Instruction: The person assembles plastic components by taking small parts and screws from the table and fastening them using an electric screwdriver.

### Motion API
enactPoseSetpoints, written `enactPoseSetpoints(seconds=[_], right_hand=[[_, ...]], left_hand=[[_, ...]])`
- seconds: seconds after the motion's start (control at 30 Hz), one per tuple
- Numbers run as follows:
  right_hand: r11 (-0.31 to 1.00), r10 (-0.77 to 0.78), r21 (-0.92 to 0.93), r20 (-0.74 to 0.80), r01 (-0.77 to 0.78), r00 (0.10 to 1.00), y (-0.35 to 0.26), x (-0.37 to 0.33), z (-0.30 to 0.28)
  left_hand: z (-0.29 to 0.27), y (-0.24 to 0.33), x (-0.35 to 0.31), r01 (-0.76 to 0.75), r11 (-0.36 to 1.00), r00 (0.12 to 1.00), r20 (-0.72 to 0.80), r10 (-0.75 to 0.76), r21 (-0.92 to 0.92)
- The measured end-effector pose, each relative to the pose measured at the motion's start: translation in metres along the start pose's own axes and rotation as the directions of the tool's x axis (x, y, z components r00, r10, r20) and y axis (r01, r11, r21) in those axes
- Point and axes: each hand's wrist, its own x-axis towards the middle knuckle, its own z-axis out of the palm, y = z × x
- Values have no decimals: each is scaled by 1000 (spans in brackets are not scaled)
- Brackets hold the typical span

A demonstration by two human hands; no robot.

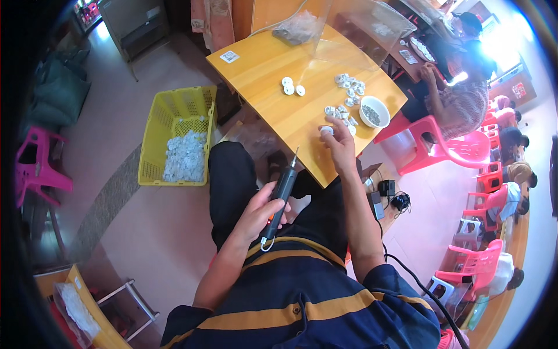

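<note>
The left hand (258,212) gripped a screwdriver (282,195); the right hand (340,145) pinched a white part (326,131) near the bowl (374,111). Best held still on the counter (279,75).

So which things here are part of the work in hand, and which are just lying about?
In use:
left hand gripping black electric screwdriver
right hand on small white part
white parts pile
bowl of screws

Lying about:
yellow basket
pink stool
clear bag
</note>
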Motion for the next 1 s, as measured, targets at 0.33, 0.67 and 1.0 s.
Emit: enactPoseSetpoints(seconds=[0.33,0.67,1.0], right_hand=[[993,90,65,153,-101,984,0,-12,20],[931,133,308,212,-196,968,5,-30,41],[913,201,295,276,-282,940,12,-36,45]], left_hand=[[0,0,0,-22,999,999,-26,22,27],[-1,-1,0,-37,998,999,-31,38,42],[-3,-3,0,11,991,995,-95,2,135]])
